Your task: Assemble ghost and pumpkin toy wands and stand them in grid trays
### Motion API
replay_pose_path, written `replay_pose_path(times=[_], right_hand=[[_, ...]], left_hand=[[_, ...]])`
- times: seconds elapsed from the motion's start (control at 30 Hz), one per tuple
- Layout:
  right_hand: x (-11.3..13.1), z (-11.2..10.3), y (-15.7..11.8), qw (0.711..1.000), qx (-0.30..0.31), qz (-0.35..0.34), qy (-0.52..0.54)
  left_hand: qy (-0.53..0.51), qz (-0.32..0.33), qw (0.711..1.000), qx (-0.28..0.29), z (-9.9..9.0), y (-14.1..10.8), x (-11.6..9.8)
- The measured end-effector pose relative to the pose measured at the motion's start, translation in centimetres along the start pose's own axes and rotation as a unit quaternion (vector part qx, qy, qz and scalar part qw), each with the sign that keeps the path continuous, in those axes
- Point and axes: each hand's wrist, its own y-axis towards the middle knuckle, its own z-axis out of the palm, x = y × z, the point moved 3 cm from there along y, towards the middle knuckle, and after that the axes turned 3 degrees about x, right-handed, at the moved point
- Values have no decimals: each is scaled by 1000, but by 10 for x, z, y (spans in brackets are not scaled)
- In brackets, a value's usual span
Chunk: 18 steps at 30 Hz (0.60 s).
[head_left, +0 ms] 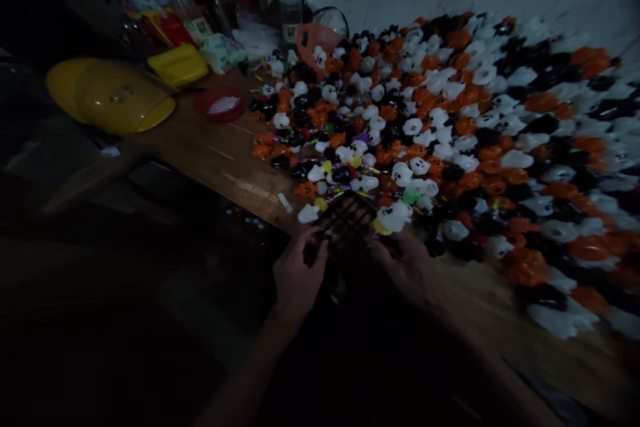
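Note:
A small black lattice tray (349,215) sits at the table's front edge, its near part lost in shadow. My left hand (299,271) is closed at the tray's near left side, thumb and fingertips drawn together on the rim. Across from it, my right hand (407,265) has its thumb at the near right side, its other fingers curled and partly hidden. Just beyond the right fingers lies a white ghost figure (395,217) with a yellow piece under it. Another white figure (308,213) lies beyond the left fingertips. Dimness hides any small thing between the fingers.
A large heap of orange, black and white Halloween figures (440,120) covers the right and back of the wooden table (225,167). To the left are a red bowl (220,105), a yellow scoop (179,65) and a large yellow container (117,97). A jar (291,17) stands behind.

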Motion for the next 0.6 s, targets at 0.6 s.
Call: replay_pose_path(times=[0.6], right_hand=[[30, 37, 36, 989, 15, -135, 57]], left_hand=[[179, 110, 978, 15, 1, 22, 7]])
